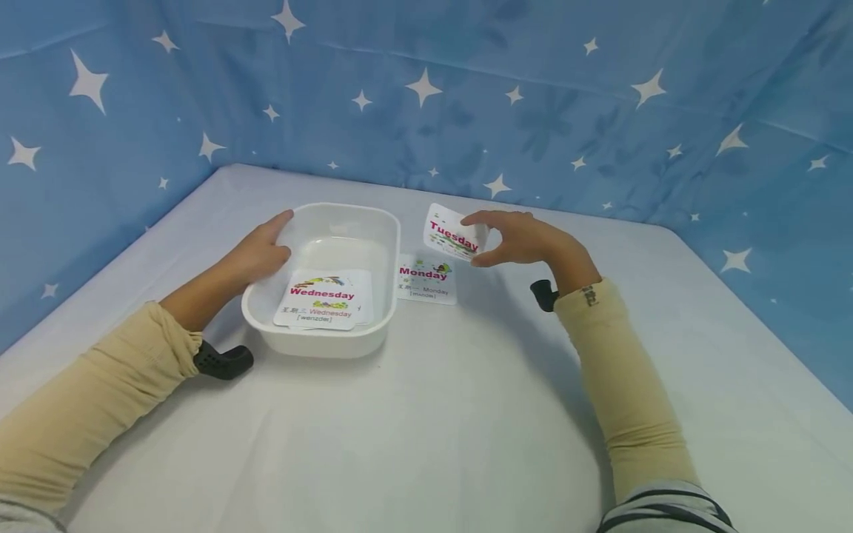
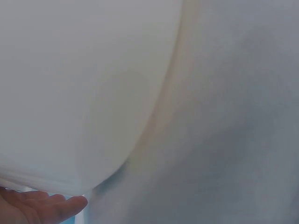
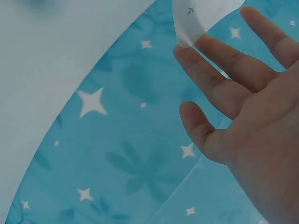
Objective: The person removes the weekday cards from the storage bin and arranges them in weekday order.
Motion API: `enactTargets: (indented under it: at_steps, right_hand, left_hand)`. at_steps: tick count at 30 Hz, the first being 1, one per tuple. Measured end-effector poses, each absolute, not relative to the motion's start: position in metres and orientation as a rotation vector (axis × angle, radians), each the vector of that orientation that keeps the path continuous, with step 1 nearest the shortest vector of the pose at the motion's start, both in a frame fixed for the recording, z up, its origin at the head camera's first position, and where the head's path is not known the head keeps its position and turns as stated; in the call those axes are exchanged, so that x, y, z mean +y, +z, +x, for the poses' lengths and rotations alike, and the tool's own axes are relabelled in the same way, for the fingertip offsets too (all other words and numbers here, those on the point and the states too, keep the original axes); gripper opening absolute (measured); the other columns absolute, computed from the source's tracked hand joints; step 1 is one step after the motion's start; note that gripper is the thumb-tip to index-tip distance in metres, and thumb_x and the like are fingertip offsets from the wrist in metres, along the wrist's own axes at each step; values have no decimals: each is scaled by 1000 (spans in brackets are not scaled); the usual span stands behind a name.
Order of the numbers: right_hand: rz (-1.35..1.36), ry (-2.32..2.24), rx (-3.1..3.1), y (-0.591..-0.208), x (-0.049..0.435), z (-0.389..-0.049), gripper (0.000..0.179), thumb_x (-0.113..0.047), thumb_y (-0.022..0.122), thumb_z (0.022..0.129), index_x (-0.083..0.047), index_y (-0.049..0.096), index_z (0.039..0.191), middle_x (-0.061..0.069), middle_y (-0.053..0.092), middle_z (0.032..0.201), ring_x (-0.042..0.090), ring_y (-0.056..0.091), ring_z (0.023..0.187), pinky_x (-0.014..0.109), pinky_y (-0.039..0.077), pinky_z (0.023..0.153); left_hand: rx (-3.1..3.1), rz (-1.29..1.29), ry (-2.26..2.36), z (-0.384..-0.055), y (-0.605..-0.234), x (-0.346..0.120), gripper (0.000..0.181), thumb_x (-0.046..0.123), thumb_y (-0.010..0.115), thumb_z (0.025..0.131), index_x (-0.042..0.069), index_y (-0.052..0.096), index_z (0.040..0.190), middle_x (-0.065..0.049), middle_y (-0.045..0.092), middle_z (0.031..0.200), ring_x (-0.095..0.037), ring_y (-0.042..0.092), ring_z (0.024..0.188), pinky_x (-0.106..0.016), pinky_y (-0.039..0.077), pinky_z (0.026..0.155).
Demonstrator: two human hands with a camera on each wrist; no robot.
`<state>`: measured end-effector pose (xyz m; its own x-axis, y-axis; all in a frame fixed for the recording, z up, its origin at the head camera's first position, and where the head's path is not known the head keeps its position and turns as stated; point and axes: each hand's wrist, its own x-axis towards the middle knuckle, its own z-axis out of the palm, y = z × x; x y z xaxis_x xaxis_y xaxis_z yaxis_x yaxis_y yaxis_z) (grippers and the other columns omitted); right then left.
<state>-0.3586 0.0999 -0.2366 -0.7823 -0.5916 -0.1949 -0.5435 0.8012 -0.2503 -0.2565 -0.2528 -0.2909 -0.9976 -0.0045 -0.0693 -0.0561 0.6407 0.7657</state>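
Observation:
My left hand (image 1: 260,250) grips the left rim of a white plastic tub (image 1: 326,344), its index finger lying along the far edge. In the left wrist view the tub wall (image 2: 84,93) fills much of the picture, with a few fingertips (image 2: 70,208) at its lower edge. Inside the tub lies a small stack of cards, a Wednesday card (image 1: 320,303) on top. My right hand (image 1: 523,235) pinches a tilted Tuesday card (image 1: 443,229) by its right side, raised above the table. Beneath it a Monday card (image 1: 426,285) lies flat beside the tub.
A white cloth covers the table (image 1: 466,422). Blue star-printed fabric (image 1: 373,96) hangs along its back and sides. Black camera mounts stick out at the left wrist (image 1: 225,361) and the right wrist (image 1: 544,295).

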Motion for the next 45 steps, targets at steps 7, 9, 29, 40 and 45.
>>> enactTargets:
  at_steps: [7, 9, 29, 40, 45]
  right_hand:
    - [-799, -114, 2722, -254, 124, -365, 68, -32, 68, 78, -21, 38, 139, 10, 32, 145, 32, 28, 130, 65, 13, 104]
    - [-771, -95, 2719, -259, 131, -366, 68, -31, 69, 78, -20, 39, 138, 11, 31, 146, 33, 26, 132, 67, 10, 104]
    - [-740, 18, 2632, -279, 139, -367, 66, -28, 71, 75, -19, 44, 135, 14, 29, 146, 37, 21, 134, 69, 8, 102]
    - [-712, 60, 2584, -280, 140, -370, 70, -34, 70, 75, -21, 41, 137, 14, 21, 149, 39, 18, 135, 68, 11, 102]
    - [-615, -22, 2555, -282, 142, -372, 72, -35, 72, 74, -25, 40, 138, 12, 19, 150, 36, 18, 135, 63, 17, 105]
  left_hand:
    - [2783, -64, 1310, -258, -292, -254, 72, -3, 30, 85, 8, -7, 146, -19, -3, 152, -40, 4, 138, -52, 8, 112]
    - [2779, -65, 1319, -258, -292, -254, 73, -3, 30, 85, 8, -6, 147, -19, -2, 152, -40, 5, 138, -52, 9, 112]
    - [2771, -63, 1335, -259, -293, -255, 71, -3, 30, 87, 9, -6, 147, -19, 0, 152, -40, 6, 138, -53, 10, 111]
    - [2787, -77, 1317, -259, -292, -256, 71, -3, 30, 87, 9, -6, 147, -19, -2, 152, -41, 5, 138, -53, 9, 112]
    - [2777, -79, 1332, -260, -293, -255, 72, -3, 30, 86, 9, -6, 147, -19, -1, 153, -41, 6, 138, -53, 10, 111]
